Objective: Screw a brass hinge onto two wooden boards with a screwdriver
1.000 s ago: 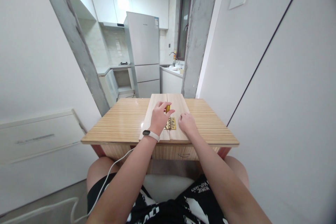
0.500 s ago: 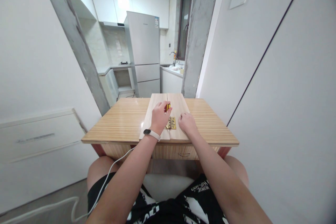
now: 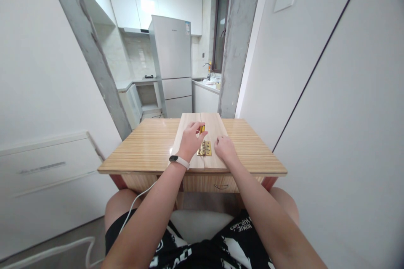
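Two pale wooden boards [image 3: 214,122] lie side by side on the desk, with a narrow seam between them. A brass hinge [image 3: 206,148] spans that seam near the front, its leaves flat on the wood. Above the hinge, my left hand [image 3: 190,139] pinches the yellow-and-black handle of a short screwdriver [image 3: 202,128] between thumb and fingers. The screwdriver's tip is too small to make out. My right hand [image 3: 224,147] rests on the right board beside the hinge, fingers curled in. Whatever those fingers hold, if anything, is hidden.
The striped wooden desk [image 3: 142,143] has a drawer [image 3: 205,183] along its front. A white cable [image 3: 139,197] runs past my left forearm. Behind the desk stand a grey fridge [image 3: 173,50] and a sink counter [image 3: 205,94]. White wall panels flank both sides.
My left hand has shifted very slightly to the left, and more of the hinge shows beneath it. My right hand stays where it was.
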Tool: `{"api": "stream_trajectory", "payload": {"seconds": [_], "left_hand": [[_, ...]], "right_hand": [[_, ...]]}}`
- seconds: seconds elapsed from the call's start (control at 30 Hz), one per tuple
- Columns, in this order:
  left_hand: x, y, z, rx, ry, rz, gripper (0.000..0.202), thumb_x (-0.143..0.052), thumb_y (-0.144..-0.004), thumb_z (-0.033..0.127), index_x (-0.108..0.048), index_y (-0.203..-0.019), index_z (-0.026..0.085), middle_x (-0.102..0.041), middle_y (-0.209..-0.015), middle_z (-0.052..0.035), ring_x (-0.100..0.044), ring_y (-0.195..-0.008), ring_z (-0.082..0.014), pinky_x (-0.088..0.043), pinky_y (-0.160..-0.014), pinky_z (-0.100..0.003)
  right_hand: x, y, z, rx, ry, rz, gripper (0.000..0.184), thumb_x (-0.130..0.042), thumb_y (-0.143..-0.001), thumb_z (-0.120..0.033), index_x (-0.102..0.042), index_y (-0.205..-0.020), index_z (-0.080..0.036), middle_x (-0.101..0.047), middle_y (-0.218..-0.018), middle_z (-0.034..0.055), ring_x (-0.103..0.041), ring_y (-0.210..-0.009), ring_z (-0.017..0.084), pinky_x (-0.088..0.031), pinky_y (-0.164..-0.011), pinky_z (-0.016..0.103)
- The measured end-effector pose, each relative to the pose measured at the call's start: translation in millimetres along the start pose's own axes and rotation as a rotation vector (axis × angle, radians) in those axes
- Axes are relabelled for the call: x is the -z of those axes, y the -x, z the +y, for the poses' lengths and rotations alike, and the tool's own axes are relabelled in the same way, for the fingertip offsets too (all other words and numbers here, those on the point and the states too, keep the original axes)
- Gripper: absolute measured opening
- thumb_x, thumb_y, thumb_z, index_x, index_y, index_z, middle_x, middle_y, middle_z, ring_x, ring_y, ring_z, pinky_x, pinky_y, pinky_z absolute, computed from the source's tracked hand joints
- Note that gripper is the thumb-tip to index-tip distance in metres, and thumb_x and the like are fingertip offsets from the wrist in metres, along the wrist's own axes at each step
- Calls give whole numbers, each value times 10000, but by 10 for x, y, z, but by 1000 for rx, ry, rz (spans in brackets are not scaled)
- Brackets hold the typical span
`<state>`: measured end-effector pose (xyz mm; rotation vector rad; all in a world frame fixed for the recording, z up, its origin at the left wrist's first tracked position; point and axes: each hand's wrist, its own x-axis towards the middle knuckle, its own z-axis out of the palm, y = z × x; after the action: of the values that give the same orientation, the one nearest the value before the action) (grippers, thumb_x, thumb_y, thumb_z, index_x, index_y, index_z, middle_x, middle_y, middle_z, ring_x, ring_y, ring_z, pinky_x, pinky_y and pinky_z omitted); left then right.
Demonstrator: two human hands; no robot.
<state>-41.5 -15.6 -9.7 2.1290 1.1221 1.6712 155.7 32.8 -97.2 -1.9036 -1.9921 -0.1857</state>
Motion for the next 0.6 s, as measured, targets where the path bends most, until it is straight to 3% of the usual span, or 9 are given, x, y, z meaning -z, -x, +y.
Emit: {"api": "stream_trajectory", "payload": {"seconds": [0.33,0.6], "left_hand": [[-41,11,71,44,-41,40,288,-727,-933,141,-739,-1199,250,-689,-1042,-59,-694,-844,-175,-636,-819,-339],[60,-61,-33,82,144,-98,252,-721,-916,175,-753,-1154,254,-735,-1001,-43,-706,-864,-175,-609,-783,-308]], "right_hand": [[-35,-14,8,7,-1,14,349,-450,-1084,-303,-749,-1160,-140,-718,-1198,182,-592,-1197,292,-383,-1078,371],[-39,-21,21,13,-7,18,338,-466,-1076,-308,-753,-1145,-144,-722,-1193,174,-596,-1186,286,-391,-1067,365]]}}
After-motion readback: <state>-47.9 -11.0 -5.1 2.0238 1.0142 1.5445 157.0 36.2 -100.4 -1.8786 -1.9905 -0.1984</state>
